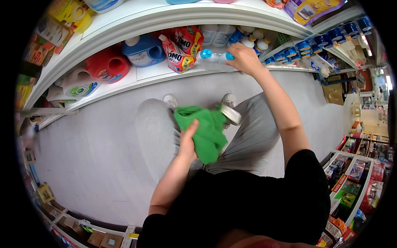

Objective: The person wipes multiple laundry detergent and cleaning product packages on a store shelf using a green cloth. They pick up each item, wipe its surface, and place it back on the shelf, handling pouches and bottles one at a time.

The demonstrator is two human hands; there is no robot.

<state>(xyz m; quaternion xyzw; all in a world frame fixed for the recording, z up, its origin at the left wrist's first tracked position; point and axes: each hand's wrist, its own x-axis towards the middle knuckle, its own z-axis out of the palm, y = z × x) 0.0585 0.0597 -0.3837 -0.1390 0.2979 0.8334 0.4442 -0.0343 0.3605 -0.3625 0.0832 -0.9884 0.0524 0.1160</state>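
My left hand (189, 142) is closed round a bunched green cloth (204, 130), held above my knees. At the cloth's right edge shows a blurred white object (231, 114); whether it is held with the cloth I cannot tell. My right hand (244, 59) reaches to the lower shelf (144, 76), its fingers closed round the blue cap of a transparent bottle (224, 56). Another blue-capped transparent bottle (206, 54) stands just left of it. Further left on that shelf are red detergent pouches (182, 49).
A blue jug (142, 50), a red jug (106, 65) and a white jug (78, 84) line the lower shelf. Blue-lidded containers (304, 45) fill the shelf at right. The upper shelf's edge (186, 16) overhangs my reach. Goods racks (351, 177) stand at the right.
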